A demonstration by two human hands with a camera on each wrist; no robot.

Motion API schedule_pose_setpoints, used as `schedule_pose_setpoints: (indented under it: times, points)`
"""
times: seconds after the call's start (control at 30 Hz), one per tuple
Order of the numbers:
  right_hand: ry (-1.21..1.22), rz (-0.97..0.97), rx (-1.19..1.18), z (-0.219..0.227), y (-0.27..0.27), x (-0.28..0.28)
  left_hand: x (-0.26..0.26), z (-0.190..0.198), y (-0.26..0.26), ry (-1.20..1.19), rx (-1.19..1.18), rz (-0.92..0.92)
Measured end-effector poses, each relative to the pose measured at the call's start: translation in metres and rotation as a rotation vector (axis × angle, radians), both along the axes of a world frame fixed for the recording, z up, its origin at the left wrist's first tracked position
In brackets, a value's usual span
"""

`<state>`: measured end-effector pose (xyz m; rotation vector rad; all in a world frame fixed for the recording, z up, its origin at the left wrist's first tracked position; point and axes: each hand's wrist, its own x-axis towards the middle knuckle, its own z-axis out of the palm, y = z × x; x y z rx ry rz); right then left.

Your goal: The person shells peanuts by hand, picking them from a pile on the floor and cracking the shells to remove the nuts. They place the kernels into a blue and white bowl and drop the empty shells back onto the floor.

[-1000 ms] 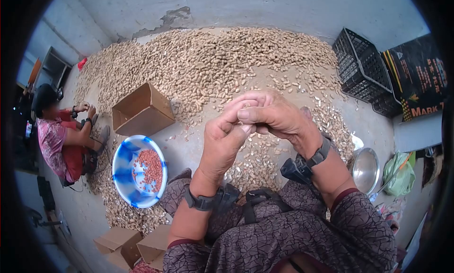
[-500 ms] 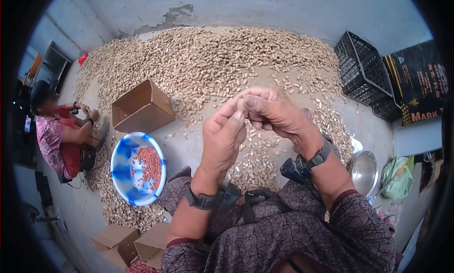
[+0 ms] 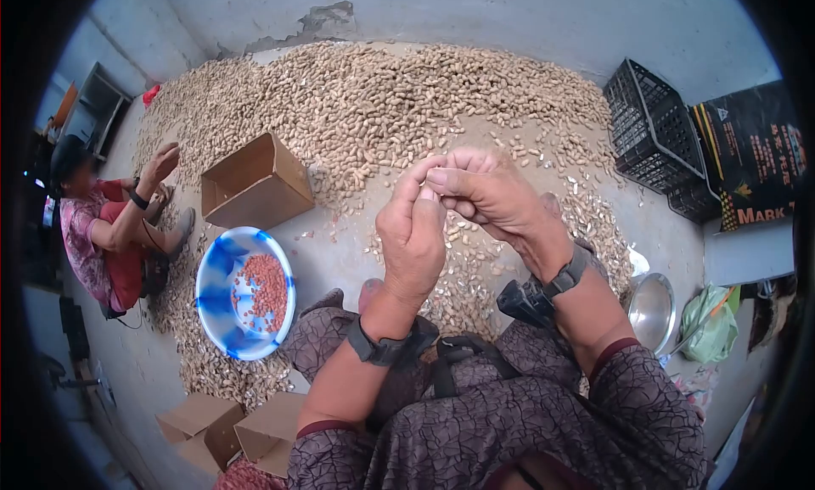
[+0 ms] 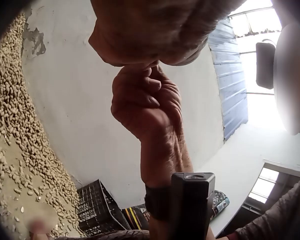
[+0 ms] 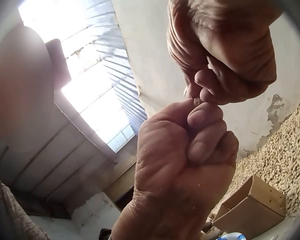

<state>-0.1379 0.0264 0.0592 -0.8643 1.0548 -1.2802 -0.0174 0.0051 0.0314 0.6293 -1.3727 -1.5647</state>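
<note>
My left hand [image 3: 412, 240] and right hand [image 3: 492, 193] meet fingertip to fingertip above the floor, in front of my lap. Between them they pinch a peanut [image 5: 197, 101]; only a small pale bit of it shows in the right wrist view, and the fingers hide the rest. The right thumb lies across the top, close by the left thumb tip. Below and around the hands, peanut shells and loose peanuts [image 3: 463, 299] cover the floor. A blue and white basin [image 3: 217, 278] holding shelled red peanuts [image 3: 267, 291] stands left of my left forearm.
A large heap of unshelled peanuts [image 3: 365, 108] lies along the wall. A cardboard box [image 3: 259, 184] stands before it, with more boxes [image 3: 263, 431] at lower left. At right are black crates [image 3: 649, 129] and a metal bowl [image 3: 652, 312]. Another person [image 3: 110, 227] sits at left.
Half a second ago the peanut showed between my fingertips; now the fingers mostly cover it. My left hand has turned, its thumb pointing more upright. The other person has raised an arm.
</note>
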Motion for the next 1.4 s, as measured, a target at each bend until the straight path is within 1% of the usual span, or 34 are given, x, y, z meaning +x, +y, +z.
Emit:
schedule_pose_setpoints:
  times: [0.07,0.1,0.13,0.2,0.27,0.4,0.43,0.47,0.5,0.57,0.67,0.8,0.83,0.9,0.93,1.0,1.07,1.1,1.17,1.2,1.23,1.3,1.4]
  points:
    - [-0.009,-0.031,-0.027,-0.003,-0.001,0.005,-0.004,-0.007,0.001,0.056,-0.047,0.109]
    - [-0.018,-0.064,-0.057,-0.005,0.000,0.007,-0.004,-0.006,0.001,0.056,-0.045,0.113]
    - [-0.016,-0.061,-0.055,-0.008,-0.001,0.007,-0.002,-0.004,0.001,0.060,-0.017,0.102]
    - [0.004,-0.072,-0.130,-0.012,-0.001,0.008,-0.001,0.000,0.003,0.065,0.011,0.095]
    - [-0.003,-0.086,-0.122,-0.013,0.001,0.012,-0.002,0.004,0.005,0.166,0.193,0.120]
    - [-0.061,-0.118,-0.104,-0.015,0.001,0.014,0.003,0.000,-0.003,0.159,0.188,0.094]
    - [-0.060,-0.116,-0.104,-0.014,0.001,0.014,0.005,0.003,-0.005,0.266,0.309,-0.027]
    - [-0.117,-0.104,-0.117,-0.013,0.001,0.013,0.008,0.004,-0.007,0.374,0.429,-0.151]
    - [-0.173,-0.092,-0.131,-0.012,0.001,0.012,0.011,0.004,-0.010,0.375,0.428,-0.150]
    - [-0.185,-0.053,-0.104,-0.010,0.003,0.010,0.016,0.001,-0.015,0.568,0.534,-0.353]
    - [-0.211,0.005,-0.072,-0.008,0.004,0.007,0.017,0.000,-0.017,0.634,0.576,-0.404]
    - [-0.208,0.061,-0.082,0.000,0.006,0.003,0.019,0.001,-0.017,0.614,0.575,-0.410]
    - [-0.208,0.061,-0.083,0.003,0.006,0.004,0.019,0.004,-0.017,0.577,0.568,-0.412]
    - [0.057,-0.034,-0.130,0.010,0.007,0.008,0.020,0.004,-0.017,0.541,0.560,-0.414]
    - [0.057,-0.034,-0.130,0.009,0.007,0.009,0.020,0.002,-0.018,0.538,0.537,-0.424]
    - [0.131,-0.040,-0.138,0.006,0.007,0.009,0.020,0.002,-0.016,0.533,0.515,-0.435]
    - [0.129,-0.066,-0.112,0.001,0.006,0.009,0.018,0.008,-0.013,0.388,0.490,-0.302]
    - [0.126,-0.090,-0.088,0.000,0.005,0.008,0.016,0.007,-0.012,0.388,0.492,-0.303]
    - [0.148,-0.123,-0.085,0.000,0.005,0.007,0.012,0.006,-0.011,0.203,0.367,-0.134]
    - [0.170,-0.154,-0.082,0.000,0.005,0.005,0.011,0.005,-0.010,0.194,0.333,-0.077]
    - [0.170,-0.156,-0.080,0.000,0.005,0.005,0.010,0.005,-0.010,0.193,0.335,-0.079]
    - [0.279,-0.173,-0.105,-0.001,0.005,0.006,0.011,0.004,-0.012,0.063,0.218,-0.069]
    - [0.247,-0.184,-0.081,0.006,0.006,0.010,0.013,0.007,-0.013,0.069,0.233,-0.063]
